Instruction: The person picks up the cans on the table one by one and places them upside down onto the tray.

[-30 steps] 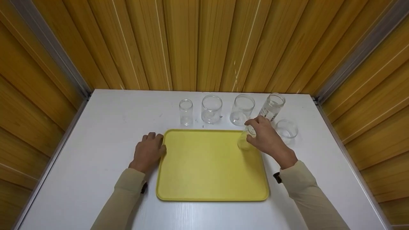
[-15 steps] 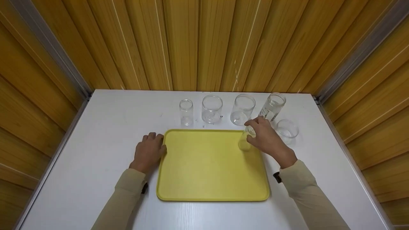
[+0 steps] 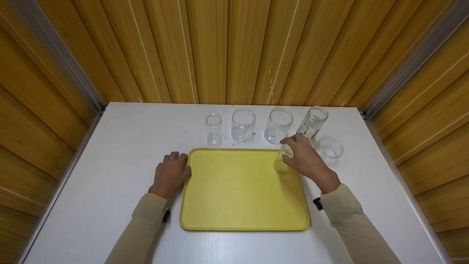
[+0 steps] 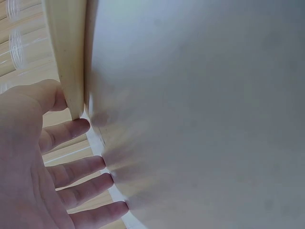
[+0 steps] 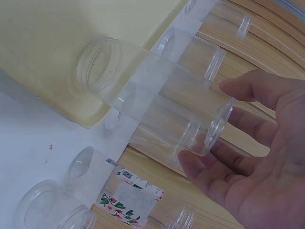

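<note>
In the head view, my right hand [image 3: 306, 159] grips a clear jar [image 3: 280, 165] by its upper end, over the far right corner of a yellow tray [image 3: 242, 190]. The right wrist view shows this jar [image 5: 152, 90] upside down, its threaded mouth against the tray [image 5: 43, 47]. Thumb and fingers of the right hand [image 5: 267, 148] curl around its base. My left hand [image 3: 170, 174] lies at the tray's left side, thumb touching the rim. From the left wrist, the left hand [image 4: 52, 162] has fairly straight fingers, their tips on the white table [image 4: 205, 119].
Behind the tray stand a narrow clear jar [image 3: 214, 128], two wide clear jars [image 3: 243, 126] and a taller jar with a printed label [image 3: 311, 123]. A low clear jar [image 3: 329, 148] is right of the tray. Yellow wood-look panels [image 3: 212, 51] enclose the table's back and sides.
</note>
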Demonstrator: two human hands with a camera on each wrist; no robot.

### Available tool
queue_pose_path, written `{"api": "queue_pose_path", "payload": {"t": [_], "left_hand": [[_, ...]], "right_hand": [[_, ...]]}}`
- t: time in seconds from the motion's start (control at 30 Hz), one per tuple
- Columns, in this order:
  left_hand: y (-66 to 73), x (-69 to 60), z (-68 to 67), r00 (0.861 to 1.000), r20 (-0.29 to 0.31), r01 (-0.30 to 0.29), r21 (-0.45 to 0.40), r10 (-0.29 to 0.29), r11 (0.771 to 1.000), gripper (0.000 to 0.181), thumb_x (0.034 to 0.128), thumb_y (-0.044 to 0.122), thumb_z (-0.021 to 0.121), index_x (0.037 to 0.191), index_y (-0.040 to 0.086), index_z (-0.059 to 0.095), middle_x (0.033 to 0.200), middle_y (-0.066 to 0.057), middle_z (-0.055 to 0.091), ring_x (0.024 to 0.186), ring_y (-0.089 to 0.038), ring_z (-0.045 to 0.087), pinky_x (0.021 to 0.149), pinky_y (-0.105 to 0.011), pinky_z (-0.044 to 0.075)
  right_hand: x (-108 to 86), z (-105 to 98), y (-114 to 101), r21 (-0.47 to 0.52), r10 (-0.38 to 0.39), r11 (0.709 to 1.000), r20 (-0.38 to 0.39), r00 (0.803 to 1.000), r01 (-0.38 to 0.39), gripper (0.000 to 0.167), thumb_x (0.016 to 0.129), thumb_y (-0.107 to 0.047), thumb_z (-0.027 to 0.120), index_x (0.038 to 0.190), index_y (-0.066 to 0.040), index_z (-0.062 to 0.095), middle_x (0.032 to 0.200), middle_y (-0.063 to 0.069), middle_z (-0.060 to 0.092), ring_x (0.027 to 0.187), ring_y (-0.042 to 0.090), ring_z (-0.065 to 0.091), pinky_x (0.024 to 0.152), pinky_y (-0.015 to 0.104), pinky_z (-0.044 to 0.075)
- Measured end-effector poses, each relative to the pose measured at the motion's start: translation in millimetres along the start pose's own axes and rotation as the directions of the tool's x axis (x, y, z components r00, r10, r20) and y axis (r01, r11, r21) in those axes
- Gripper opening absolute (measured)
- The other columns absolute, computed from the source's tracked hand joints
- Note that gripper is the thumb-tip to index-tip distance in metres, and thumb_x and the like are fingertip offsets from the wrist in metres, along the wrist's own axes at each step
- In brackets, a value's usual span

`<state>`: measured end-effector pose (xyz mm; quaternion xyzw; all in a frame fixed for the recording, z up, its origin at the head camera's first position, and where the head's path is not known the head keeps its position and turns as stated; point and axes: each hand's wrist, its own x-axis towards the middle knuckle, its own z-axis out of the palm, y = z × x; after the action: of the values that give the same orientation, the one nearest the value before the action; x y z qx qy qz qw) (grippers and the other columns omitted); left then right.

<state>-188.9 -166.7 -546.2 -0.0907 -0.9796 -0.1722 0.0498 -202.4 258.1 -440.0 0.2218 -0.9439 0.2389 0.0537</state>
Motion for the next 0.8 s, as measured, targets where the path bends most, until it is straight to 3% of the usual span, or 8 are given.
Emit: {"api": "queue_pose_path", "payload": {"t": [0.8], "left_hand": [[2.2,-0.4,-0.7,0.999,0.021,0.034,0.006,-0.035,0.999,0.037,0.1041,0.025,0.057,0.131,0.001,0.067,0.128,-0.023,0.062,0.112,-0.043,0.060,0.081,-0.059,0.056]], "right_hand": [[-2.8,-5.1,-3.8,0.006,0.042,0.999,0.007,0.999,-0.042,0.039,0.092,-0.004,0.074,0.129,0.005,0.067,0.125,0.031,0.059,0.119,0.050,0.055,0.096,0.061,0.051]]}}
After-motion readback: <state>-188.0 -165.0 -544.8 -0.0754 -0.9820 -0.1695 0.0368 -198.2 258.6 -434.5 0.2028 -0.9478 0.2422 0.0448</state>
